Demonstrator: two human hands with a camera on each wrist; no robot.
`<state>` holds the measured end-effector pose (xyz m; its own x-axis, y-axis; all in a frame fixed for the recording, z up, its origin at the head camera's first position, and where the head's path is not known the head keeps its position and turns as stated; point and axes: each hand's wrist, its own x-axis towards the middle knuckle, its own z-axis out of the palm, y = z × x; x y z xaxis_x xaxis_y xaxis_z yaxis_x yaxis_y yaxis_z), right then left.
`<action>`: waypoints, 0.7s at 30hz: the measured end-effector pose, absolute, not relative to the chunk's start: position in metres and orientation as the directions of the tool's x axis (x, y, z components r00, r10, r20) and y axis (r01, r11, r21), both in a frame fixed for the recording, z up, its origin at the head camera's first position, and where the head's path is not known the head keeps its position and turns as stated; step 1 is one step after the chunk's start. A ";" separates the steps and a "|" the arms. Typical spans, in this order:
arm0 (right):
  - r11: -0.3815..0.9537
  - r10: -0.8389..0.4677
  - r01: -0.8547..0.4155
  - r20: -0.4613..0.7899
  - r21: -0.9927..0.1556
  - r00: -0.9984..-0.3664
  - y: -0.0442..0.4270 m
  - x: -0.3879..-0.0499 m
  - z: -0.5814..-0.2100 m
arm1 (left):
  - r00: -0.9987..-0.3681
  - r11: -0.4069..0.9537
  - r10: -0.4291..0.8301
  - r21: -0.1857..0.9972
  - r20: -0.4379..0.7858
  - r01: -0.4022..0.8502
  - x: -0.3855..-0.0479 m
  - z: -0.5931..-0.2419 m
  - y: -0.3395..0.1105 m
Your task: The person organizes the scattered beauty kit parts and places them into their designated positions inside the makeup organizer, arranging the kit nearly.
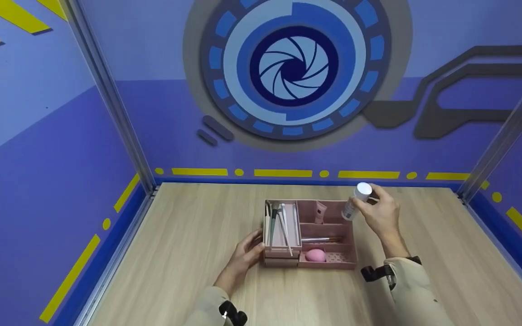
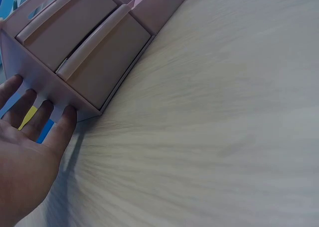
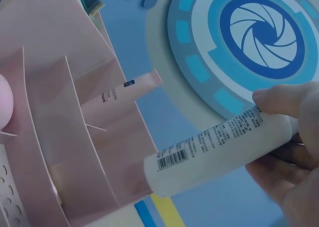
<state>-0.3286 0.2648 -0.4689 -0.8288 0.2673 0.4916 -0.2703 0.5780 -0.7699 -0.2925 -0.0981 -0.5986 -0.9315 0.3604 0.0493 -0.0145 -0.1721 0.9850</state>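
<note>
A white bottle (image 3: 214, 147) with printed text and a barcode is gripped near its capped end by my right hand (image 1: 382, 215). Its base hangs over the back right compartment of a pink desk organizer (image 1: 355, 244). My left hand (image 1: 243, 256) rests its straight fingertips against the organizer's left side, beside two drawers (image 2: 102, 57). A pink squeeze tube (image 1: 320, 213) stands in the back compartment. Brushes (image 1: 282, 226) lie in the top left tray, and a pink makeup sponge (image 1: 315, 255) sits in the front compartment.
The organizer stands on a light wooden table (image 1: 188, 226). More slim brushes (image 1: 322, 240) lie in its middle compartment. Blue panels (image 1: 152, 122) with metal corner posts (image 1: 107, 90) enclose the table at the back and sides.
</note>
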 end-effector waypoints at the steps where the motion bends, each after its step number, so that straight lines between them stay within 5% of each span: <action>1: 0.577 0.265 -0.270 0.490 -0.771 -0.831 0.264 -0.329 -0.470 | -0.931 -0.174 0.361 0.985 0.047 -0.018 -0.292 -0.598 -0.098; 21: 0.594 0.234 -0.225 0.434 -0.772 -0.870 0.253 -0.339 -0.483 | -0.929 -0.183 0.363 0.983 0.065 -0.003 -0.292 -0.600 -0.099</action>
<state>-0.3393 0.2532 -0.4830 -0.8700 0.2343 0.4339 -0.2252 0.5940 -0.7723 -0.2923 -0.0986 -0.5998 -0.9294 0.3632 0.0649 -0.0027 -0.1828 0.9831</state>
